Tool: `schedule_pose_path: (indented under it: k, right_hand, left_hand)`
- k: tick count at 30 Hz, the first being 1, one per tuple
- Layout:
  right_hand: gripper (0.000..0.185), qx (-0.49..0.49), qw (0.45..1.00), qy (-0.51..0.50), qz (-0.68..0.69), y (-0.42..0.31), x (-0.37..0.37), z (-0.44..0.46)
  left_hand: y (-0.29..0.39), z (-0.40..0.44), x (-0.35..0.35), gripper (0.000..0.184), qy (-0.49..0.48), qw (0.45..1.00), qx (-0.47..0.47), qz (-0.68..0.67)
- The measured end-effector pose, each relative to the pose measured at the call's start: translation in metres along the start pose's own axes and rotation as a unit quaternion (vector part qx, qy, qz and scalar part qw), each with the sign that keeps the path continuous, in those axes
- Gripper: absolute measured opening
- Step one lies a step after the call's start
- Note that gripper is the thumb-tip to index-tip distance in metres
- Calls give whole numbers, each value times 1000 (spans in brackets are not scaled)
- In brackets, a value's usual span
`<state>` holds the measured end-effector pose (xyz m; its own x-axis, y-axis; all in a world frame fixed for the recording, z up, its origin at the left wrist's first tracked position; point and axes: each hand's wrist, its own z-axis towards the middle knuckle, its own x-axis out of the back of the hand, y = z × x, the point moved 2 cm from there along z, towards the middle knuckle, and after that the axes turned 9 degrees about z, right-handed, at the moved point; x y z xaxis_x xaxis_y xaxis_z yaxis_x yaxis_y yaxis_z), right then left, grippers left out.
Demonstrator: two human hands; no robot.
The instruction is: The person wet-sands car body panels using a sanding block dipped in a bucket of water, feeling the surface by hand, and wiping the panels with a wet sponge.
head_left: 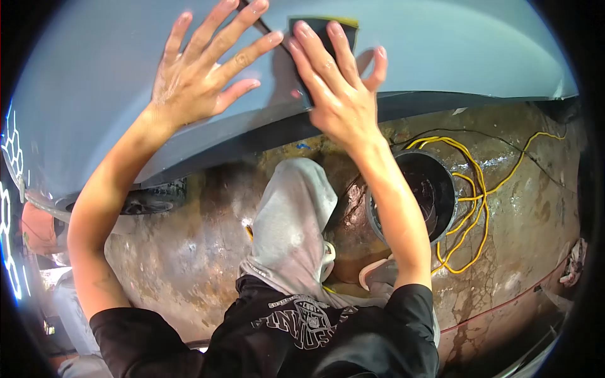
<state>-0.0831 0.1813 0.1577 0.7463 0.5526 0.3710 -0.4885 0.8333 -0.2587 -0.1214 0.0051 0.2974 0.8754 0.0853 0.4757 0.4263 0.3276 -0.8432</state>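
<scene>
My left hand [200, 75] is spread wide against the grey-blue car body panel [441, 50], fingers apart and holding nothing. Water glistens on its skin. To its right, my right hand [341, 94] lies over a dark piece of sandpaper [321, 31] with a yellowish far edge, pressing it to the panel. Its fingers cover much of the sandpaper, so whether a block backs it is hidden. A dark narrow strip or gap runs across the panel between the two hands.
Below my right forearm stands a black bucket [449, 167]. A yellow cord [486, 195] loops on the wet, stained concrete floor [183, 264] beside it. My bent knee [296, 195] is under the panel's lower edge. A car wheel [148, 205] shows at left.
</scene>
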Motion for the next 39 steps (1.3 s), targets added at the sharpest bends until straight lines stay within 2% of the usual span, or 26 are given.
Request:
schedule_pose_path:
  k: [1,2,3,5,6,8,10,11,12,13,15,17,19,21,22,23,25,27,29,30,32,34,35,37,39]
  right_hand:
    - [62,6,1000,-27,-11,23,8,-15]
    - [64,-63,997,1,40,53,22,-27]
    - [64,-91,992,71,-52,89,35,-36]
    - [60,-261,951,162,-33,172,67,-50]
    - [60,-341,921,188,-9,185,84,-38]
    - [60,-341,916,210,4,161,75,-25]
    - [62,-317,935,127,-92,106,31,-9]
    - [63,-291,947,130,-30,43,30,19]
    - [67,-228,971,69,29,0,18,19]
    - [68,-174,984,20,20,-23,10,16]
    - [65,-116,993,5,-17,25,26,6]
    - [60,-223,963,139,-63,109,66,5]
    - [59,-381,895,228,28,183,103,3]
    - [58,-398,878,259,65,185,100,15]
    - [59,-304,914,266,45,164,66,14]
    - [61,-338,927,149,-60,92,62,34]
    - [70,-254,965,59,40,-8,22,32]
    - [73,-104,992,71,31,-32,-4,11]
    - [68,-159,985,61,11,29,32,9]
    - [66,-246,964,104,-18,78,52,12]
    - [67,-376,898,228,31,186,105,10]
    - [67,-421,877,226,51,238,138,14]
    - [67,-439,860,251,65,234,129,20]
    - [69,-409,885,217,-42,172,83,29]
    - [80,-353,911,206,59,76,44,31]
  left_hand:
    - [0,2,1,62,9,1000,-2,4]
    - [1,1,-2,62,12,1000,-1,-6]
    - [1,1,-4,63,15,1000,1,-16]
    - [3,2,-3,63,25,1000,0,-11]
    - [3,1,-3,67,12,1000,7,-18]
    - [2,-2,1,72,9,1000,8,-24]
    - [0,-3,6,72,2,1000,10,-19]
    - [-2,-3,10,72,13,1000,6,-13]
    - [-4,-4,14,71,9,1000,7,-13]
    - [-4,-5,19,70,3,1000,7,-15]
    - [0,2,8,70,4,1000,-5,-11]
    - [0,0,5,71,6,1000,-3,-7]
    - [1,0,7,71,10,1000,-6,-4]
    - [2,1,6,70,5,1000,-2,3]
    - [3,1,4,70,14,1000,-3,-2]
    - [2,0,3,69,18,1000,8,-5]
    - [2,-1,4,69,28,1000,14,-4]
    - [1,0,6,68,16,1000,21,-1]
    - [-1,1,7,66,28,1000,6,12]
    - [0,1,8,63,30,999,-4,14]
    - [2,6,10,62,43,999,-19,17]
    - [3,8,9,62,51,998,-39,25]
    - [3,7,9,62,43,997,-45,37]
    - [8,8,11,62,30,998,-51,33]
    - [21,18,14,64,5,995,-95,-10]
